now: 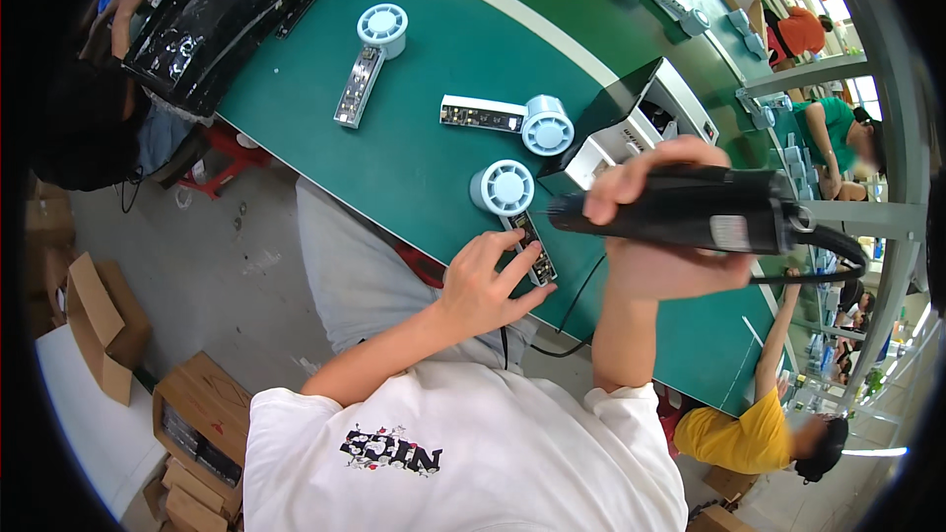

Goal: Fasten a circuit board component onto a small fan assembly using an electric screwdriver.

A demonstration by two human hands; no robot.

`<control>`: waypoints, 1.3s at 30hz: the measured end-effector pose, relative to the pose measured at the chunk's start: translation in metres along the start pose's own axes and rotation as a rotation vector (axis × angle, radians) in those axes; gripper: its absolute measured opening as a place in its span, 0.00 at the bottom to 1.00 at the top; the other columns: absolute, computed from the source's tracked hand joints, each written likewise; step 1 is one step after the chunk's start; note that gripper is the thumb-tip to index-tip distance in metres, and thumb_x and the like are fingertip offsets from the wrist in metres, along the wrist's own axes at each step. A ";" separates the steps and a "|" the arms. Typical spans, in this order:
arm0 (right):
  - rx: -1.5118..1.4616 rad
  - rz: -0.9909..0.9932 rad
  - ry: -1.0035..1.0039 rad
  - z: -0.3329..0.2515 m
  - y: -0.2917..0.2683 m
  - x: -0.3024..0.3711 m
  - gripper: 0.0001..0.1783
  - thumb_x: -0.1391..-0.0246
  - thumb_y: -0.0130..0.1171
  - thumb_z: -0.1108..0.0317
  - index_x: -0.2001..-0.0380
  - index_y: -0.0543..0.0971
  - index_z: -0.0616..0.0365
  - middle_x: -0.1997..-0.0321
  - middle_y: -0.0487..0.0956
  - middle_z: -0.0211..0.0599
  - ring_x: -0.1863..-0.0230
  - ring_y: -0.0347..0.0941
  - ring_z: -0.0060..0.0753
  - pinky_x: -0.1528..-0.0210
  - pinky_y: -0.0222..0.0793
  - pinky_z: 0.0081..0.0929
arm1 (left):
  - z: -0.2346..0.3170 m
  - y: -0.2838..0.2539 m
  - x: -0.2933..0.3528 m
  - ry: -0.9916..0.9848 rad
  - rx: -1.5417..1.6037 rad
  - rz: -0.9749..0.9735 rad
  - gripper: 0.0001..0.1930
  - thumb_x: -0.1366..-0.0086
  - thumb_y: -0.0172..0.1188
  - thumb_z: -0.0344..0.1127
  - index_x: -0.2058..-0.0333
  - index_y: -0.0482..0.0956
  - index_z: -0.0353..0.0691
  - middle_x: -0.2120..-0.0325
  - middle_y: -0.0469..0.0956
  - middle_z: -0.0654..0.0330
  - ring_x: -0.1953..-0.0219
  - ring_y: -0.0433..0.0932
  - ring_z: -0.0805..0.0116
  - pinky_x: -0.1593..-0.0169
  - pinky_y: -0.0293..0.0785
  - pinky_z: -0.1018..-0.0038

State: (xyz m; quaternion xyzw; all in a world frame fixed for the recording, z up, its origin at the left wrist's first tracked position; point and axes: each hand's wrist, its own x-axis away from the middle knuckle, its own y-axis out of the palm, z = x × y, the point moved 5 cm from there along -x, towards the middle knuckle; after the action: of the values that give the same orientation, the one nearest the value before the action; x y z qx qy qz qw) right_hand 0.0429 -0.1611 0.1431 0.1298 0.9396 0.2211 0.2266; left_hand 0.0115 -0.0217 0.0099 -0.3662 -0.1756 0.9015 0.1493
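My right hand [662,268] is wrapped round a black electric screwdriver [695,207], raised over the bench, with its tip pointing left and a cable leaving its back end. My left hand [483,281] holds a light blue handheld fan [504,187] by its handle, fingers on the bare circuit board and thumb at the handle's lower end. The round fan head faces up, just left of the screwdriver tip. Farther off lie a second fan [548,126], its handle pointing left, and a third fan [381,30]; both have open handles with boards showing.
A black-and-white box-shaped device [641,118] stands behind the screwdriver on the green bench [414,167]. At far left sits a black plastic-lined bin [212,34], near another person's hand. A black cable [581,310] runs past my left hand. Several co-workers sit at right; cardboard boxes [202,404] lie lower left.
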 end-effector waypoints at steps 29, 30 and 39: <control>-0.239 0.362 -0.328 -0.157 -0.106 -0.011 0.38 0.39 0.36 0.34 0.56 0.63 0.67 0.78 0.71 0.53 0.87 0.68 0.45 0.85 0.68 0.40 | -0.183 0.200 -0.415 0.351 -0.503 -0.573 0.09 0.45 0.54 0.24 0.69 0.79 0.47 0.62 0.72 0.49 0.57 0.73 0.47 0.55 0.73 0.56; -0.229 0.374 -0.325 -0.154 -0.108 -0.011 0.38 0.39 0.36 0.34 0.56 0.63 0.66 0.77 0.71 0.53 0.87 0.68 0.45 0.85 0.68 0.40 | -0.198 0.214 -0.413 0.355 -0.476 -0.553 0.08 0.45 0.54 0.25 0.70 0.78 0.47 0.62 0.71 0.50 0.57 0.73 0.48 0.55 0.73 0.56; -0.090 0.479 -0.363 -0.154 -0.128 -0.012 0.36 0.37 0.34 0.36 0.56 0.64 0.64 0.78 0.71 0.50 0.88 0.68 0.43 0.88 0.66 0.37 | -0.181 0.176 -0.446 0.288 -0.323 -0.673 0.25 0.57 0.55 0.23 0.54 0.71 0.36 0.54 0.73 0.44 0.46 0.70 0.43 0.41 0.67 0.58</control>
State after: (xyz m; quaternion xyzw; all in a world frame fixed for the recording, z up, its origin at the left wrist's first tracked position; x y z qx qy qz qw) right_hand -0.0393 -0.3311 0.2102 0.3751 0.8157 0.2827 0.3376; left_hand 0.4220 -0.3189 0.0843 -0.4296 -0.4025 0.7024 0.4001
